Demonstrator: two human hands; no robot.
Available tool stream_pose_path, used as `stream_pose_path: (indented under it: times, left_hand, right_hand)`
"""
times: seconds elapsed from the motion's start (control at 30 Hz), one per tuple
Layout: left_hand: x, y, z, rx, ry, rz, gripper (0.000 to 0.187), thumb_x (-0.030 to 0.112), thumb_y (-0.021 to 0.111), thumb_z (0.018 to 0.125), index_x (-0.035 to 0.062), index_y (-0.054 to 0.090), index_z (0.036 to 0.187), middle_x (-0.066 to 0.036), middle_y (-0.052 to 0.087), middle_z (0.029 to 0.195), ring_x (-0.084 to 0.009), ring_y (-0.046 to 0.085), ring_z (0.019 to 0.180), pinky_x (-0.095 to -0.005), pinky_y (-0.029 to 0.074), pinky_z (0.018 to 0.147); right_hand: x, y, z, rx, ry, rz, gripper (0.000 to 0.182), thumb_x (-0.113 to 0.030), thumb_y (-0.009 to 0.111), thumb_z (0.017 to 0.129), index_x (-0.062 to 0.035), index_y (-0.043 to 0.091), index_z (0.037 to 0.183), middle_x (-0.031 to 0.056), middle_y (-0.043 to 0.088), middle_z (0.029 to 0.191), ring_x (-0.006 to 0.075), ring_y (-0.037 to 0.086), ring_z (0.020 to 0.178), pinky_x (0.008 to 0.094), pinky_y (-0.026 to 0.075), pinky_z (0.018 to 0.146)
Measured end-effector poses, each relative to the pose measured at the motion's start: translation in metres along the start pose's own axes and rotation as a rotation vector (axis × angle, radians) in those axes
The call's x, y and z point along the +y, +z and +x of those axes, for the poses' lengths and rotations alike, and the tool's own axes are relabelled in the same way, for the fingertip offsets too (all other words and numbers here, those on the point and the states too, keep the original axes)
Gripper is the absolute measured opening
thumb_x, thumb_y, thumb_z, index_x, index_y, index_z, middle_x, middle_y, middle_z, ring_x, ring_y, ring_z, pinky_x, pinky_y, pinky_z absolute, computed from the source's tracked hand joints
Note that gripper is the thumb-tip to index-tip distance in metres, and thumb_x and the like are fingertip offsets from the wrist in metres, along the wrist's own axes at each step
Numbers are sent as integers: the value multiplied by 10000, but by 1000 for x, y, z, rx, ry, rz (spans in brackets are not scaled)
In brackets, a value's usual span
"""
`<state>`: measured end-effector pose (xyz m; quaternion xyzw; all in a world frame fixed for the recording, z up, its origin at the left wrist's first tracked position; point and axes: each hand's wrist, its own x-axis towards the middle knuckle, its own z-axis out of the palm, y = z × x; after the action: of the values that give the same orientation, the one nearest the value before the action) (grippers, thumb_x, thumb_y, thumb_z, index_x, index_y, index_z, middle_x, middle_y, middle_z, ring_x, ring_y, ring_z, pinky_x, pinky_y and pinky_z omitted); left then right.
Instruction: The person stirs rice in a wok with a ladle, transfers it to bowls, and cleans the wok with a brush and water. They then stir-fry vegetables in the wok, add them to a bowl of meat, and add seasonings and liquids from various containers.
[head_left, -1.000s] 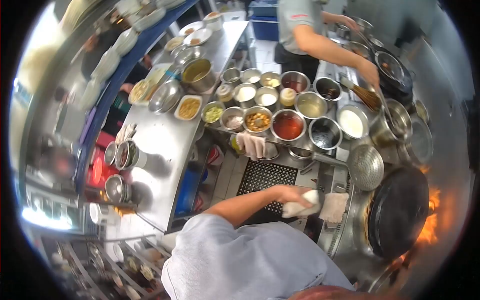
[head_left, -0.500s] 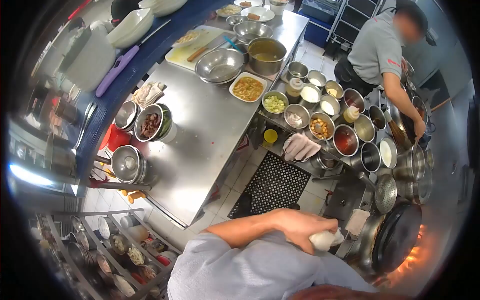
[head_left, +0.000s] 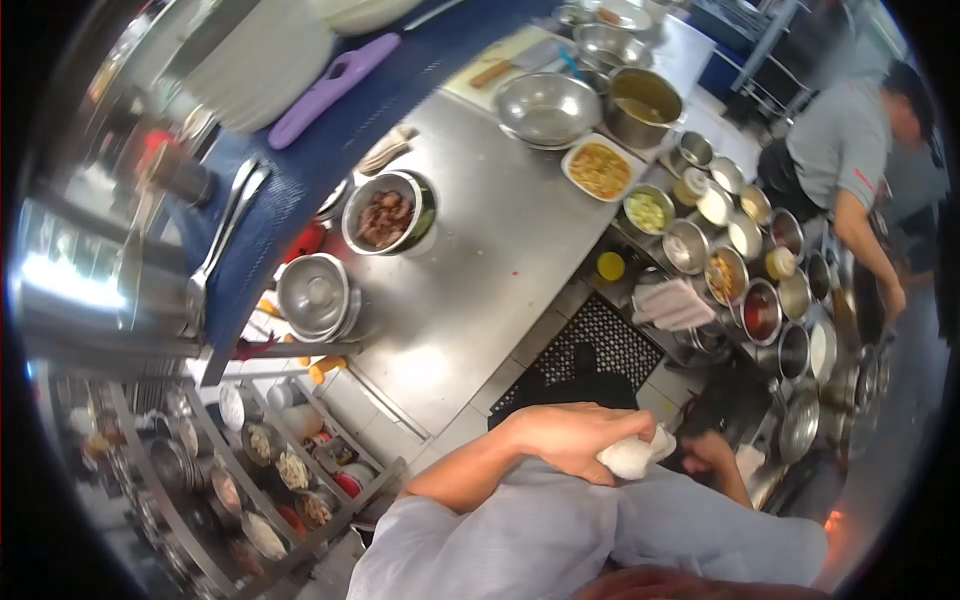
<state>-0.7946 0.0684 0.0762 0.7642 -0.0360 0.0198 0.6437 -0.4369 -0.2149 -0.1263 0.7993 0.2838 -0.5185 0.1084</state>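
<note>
The person's left hand [head_left: 572,440] grasps one white cloth [head_left: 628,457] in front of one grey shirt [head_left: 550,525]; the right hand [head_left: 710,453] is near the cloth, its grip impossible to tell. One steel counter [head_left: 470,250] bears one pot of meat [head_left: 385,218] and one white dish of food [head_left: 598,168]. One co-worker [head_left: 840,150] stands beyond.

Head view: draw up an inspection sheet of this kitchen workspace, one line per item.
Surface: steel table, shiny, with a small red speck.
Job's things: white cloth, bunched in the left hand.
Clutter: meat bowl and stacked bowls toward the picture's left; wooden-handled knife near the top.
Grips: left hand closed around the cloth; right hand blurred, its hold unclear.
Cables: nothing seen.
Surroundings: co-worker with an arm extended; orange glow at lower right; perforated mat on the floor.
</note>
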Motion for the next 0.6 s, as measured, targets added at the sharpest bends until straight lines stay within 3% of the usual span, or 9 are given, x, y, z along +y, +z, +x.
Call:
stream_pose_path:
  times: [0.07,0.13,0.2,0.3,0.37,0.4,0.47,0.53,0.6]
  left_hand:
    - [0,3,-6,110,-92,47,514,175,718,753,90,403,1151,-141,565,1092,-402,590,937,-470,470,741]
    - [1,2,1,254,-231,152,472,181,702,774,89,412,1134,-141,573,1049,-395,596,920,-471,474,728]
    - [-4,8,15,346,-351,119,455,186,699,781,83,421,1127,-150,571,1041,-397,595,920,-473,474,737]
    - [-43,8,20,602,-511,128,420,223,689,808,61,458,1118,-187,580,1056,-408,593,926,-464,479,776]
    - [-72,7,15,808,-679,186,462,237,702,798,45,478,1153,-228,590,1061,-401,596,948,-439,481,800]
    - [-89,9,7,909,-842,132,462,199,672,813,71,483,1215,-242,575,1103,-387,575,1019,-431,465,854]
    - [-124,24,-24,1263,-809,-92,530,163,644,824,74,445,1307,-196,583,1115,-281,586,1009,-367,464,869]
    - [-117,24,-45,1679,-692,-346,550,102,599,828,77,422,1347,-133,565,1140,-222,558,1033,-339,458,889]
    - [-131,6,-90,1922,-580,-133,508,45,566,820,66,450,1314,-135,570,1160,-241,567,1054,-350,456,925]
  right_hand:
    - [-109,-26,62,103,-237,-355,432,-361,502,861,5,679,712,193,665,729,328,669,744,434,526,731]
    - [-204,-28,129,417,-742,-483,374,-334,587,828,10,671,948,227,666,910,407,636,857,475,493,762]
    - [-348,-39,88,264,-930,-300,381,-321,567,853,-12,635,1065,213,661,953,395,626,904,460,489,804]
    - [-478,-26,86,-23,-1215,49,389,-290,580,886,-39,575,1182,108,683,785,217,637,667,344,510,670]
    - [-546,-18,72,230,-1428,21,472,-319,588,892,-66,519,1284,102,675,827,161,646,680,309,527,639]
    - [-572,-23,54,44,-1312,169,509,-322,591,888,-67,485,1315,107,675,838,170,653,666,310,533,619]
    - [-612,-31,27,-246,-1054,421,557,-301,588,882,-59,425,1357,117,674,835,183,662,631,314,542,570]
    - [-631,-21,29,-257,-1049,434,538,-264,561,880,-47,412,1349,126,669,810,193,669,620,320,541,551]
    - [-644,-22,23,-267,-1066,412,520,-228,535,878,-35,400,1342,135,663,785,203,677,609,327,541,533]
